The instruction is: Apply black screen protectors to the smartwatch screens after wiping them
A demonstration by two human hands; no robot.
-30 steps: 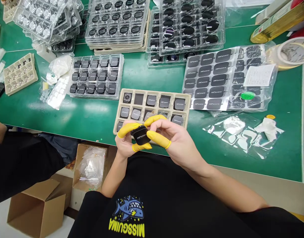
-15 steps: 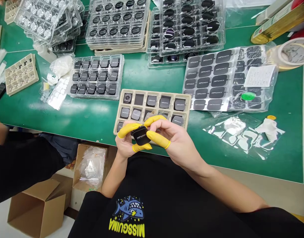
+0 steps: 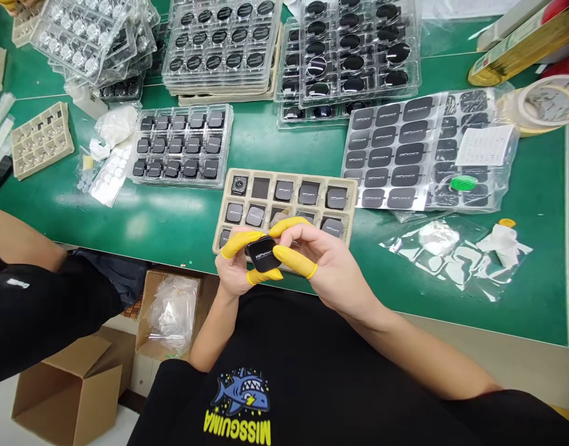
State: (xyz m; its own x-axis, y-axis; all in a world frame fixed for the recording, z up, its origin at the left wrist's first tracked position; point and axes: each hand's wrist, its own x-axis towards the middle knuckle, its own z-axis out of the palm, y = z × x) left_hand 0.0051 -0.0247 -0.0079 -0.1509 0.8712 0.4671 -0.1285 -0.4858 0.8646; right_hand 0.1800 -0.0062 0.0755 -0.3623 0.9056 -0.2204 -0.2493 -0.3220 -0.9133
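A small black square part [image 3: 262,253] with light lettering is pinched between both my hands at the near table edge. My left hand [image 3: 236,265] holds it from the left and below, my right hand [image 3: 321,263] from the right and above; the fingertips wear yellow finger cots. Just behind my hands lies a beige compartment tray [image 3: 353,186] with several similar dark square parts in its cells; one cell holds a part with its round inner side up.
A clear tray of black square parts [image 3: 179,145] lies left of the beige tray. Stacked clear trays [image 3: 223,43] fill the back. Sheets of dark pads in a bag [image 3: 405,152] lie right. A co-worker's arm [image 3: 19,238] is at the left; cardboard boxes [image 3: 65,387] stand below.
My hands and the black part have stayed almost still. The co-worker's bare forearm at the left has come further into view.
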